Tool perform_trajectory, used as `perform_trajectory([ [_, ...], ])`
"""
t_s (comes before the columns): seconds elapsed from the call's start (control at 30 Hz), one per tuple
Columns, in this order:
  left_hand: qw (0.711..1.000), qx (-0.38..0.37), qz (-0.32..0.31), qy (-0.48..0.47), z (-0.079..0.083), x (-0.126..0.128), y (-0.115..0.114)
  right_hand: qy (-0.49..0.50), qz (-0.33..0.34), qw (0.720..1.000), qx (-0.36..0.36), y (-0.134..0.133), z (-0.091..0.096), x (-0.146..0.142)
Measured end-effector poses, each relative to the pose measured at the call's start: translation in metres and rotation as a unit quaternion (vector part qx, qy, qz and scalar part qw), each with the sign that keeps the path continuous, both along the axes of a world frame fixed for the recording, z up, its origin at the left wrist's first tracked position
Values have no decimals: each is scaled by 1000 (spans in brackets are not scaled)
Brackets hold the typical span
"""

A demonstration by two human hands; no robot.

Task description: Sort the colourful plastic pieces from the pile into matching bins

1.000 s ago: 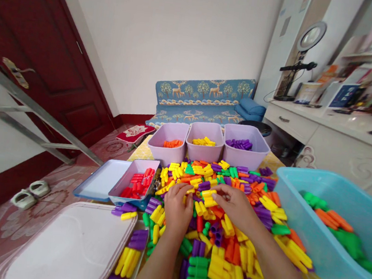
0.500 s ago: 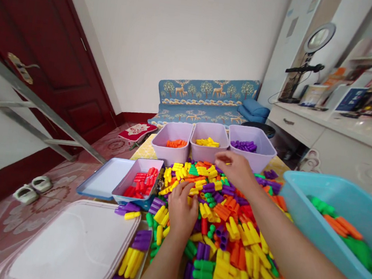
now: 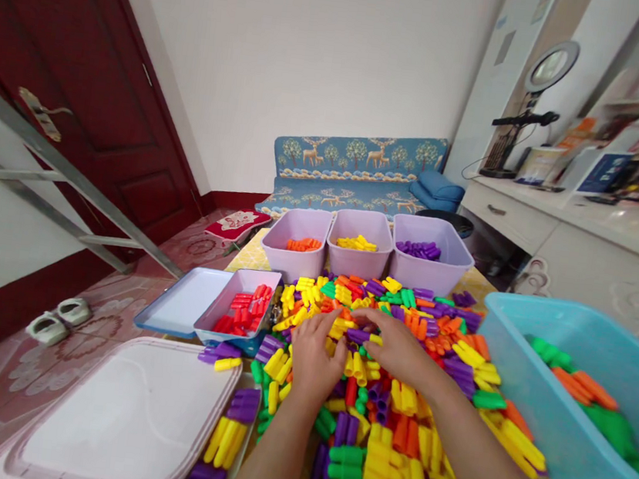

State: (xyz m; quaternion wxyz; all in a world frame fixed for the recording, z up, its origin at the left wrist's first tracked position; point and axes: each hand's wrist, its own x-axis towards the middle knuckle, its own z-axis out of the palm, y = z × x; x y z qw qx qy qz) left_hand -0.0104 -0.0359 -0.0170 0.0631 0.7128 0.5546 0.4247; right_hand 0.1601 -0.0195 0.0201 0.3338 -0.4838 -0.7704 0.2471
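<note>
A heap of colourful plastic bullet-shaped building blocks (image 3: 405, 398) in yellow, purple, green, orange and red spreads over the table. My left hand (image 3: 315, 357) rests on the heap's left middle, fingers bent forward and thumb apart. Close beside it, my right hand (image 3: 396, 348) reaches in from the right with thumb and fingers apart, over a purple-and-yellow block pair (image 3: 361, 337) lying in the heap. No block is plainly gripped in either hand; the undersides of the fingers are hidden. Behind stand three lilac bins, with orange blocks (image 3: 303, 244), yellow blocks (image 3: 357, 243) and purple blocks (image 3: 418, 249).
A small box (image 3: 209, 325) of red blocks stands left, beside a blue-rimmed lid (image 3: 180, 302). A large white lid (image 3: 123, 417) lies front left. On the right is a turquoise tub (image 3: 554, 319) with green and orange pieces. A patterned sofa (image 3: 357, 170) is behind the table.
My right hand has come back from near the yellow and purple bins to the heap, next to my left hand. My left hand has barely moved.
</note>
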Motion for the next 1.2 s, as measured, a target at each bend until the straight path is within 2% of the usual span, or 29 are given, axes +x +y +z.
perform_trajectory([
  [0.13,1000,0,-4,-20,3,1,-1,166,-11,986,-30,-10,-17,-1],
  [0.2,999,6,3,-34,4,1,-1,234,-40,971,-38,-12,-20,-1],
  [0.33,999,25,11,-44,9,1,-5,318,-116,940,-39,-14,-16,0],
  [0.43,997,42,-6,-64,13,1,-8,339,-96,934,-57,-16,-10,-4],
  [0.57,994,61,-19,-84,11,1,-8,335,-48,937,-83,-19,-9,-12],
  [0.63,994,67,-28,-81,8,1,-7,309,-46,947,-68,-20,-8,-14],
  [0.73,992,61,-16,-112,5,1,-5,192,-70,979,-18,-21,-7,-11],
  [0.83,989,40,5,-146,2,-1,-3,111,-72,991,-8,-21,-8,-4],
  [0.97,977,15,60,-204,-1,-4,0,117,-87,989,-18,-18,-15,6],
  [1.03,982,27,58,-176,0,-4,0,124,-90,988,-37,-15,-16,11],
  [1.1,989,51,45,-130,2,-3,0,113,-71,989,-62,-7,-8,15],
  [1.2,990,74,41,-113,5,-2,-1,44,-34,996,-66,15,22,17],
])
